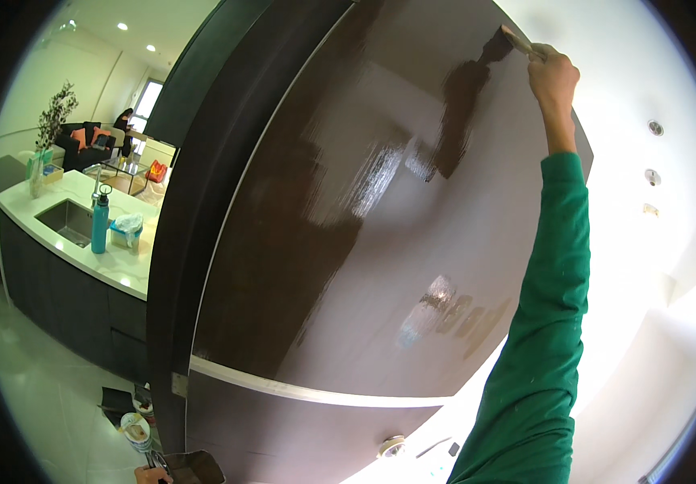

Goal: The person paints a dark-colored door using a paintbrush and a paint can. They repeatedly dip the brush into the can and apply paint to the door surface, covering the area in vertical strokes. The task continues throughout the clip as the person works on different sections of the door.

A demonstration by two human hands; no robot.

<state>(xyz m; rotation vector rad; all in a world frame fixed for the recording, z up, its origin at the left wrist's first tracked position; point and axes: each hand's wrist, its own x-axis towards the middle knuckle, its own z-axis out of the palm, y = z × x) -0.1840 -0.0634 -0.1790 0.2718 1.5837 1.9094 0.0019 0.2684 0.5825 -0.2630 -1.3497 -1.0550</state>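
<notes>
My right hand point(552, 77), in a green sleeve, is closed on the wooden handle of a paintbrush point(517, 42), its dark bristles against the upper right of a large dark panel point(323, 242). A wet brown streak runs down from the brush, and the panel's left part is darker brown. Glossy reflections cross it. At the bottom edge, my left hand point(152, 476) is closed on the handle of a brown-smeared container point(194, 469), which is cut off by the frame.
A white-topped island point(127, 274) with a sink, teal bottle point(100, 230) and tissue box stands left. Paint cans point(135, 431) sit on the floor below it. A person point(126, 125) is far back beside a dark sofa. A dark door edge point(190, 218) borders the panel.
</notes>
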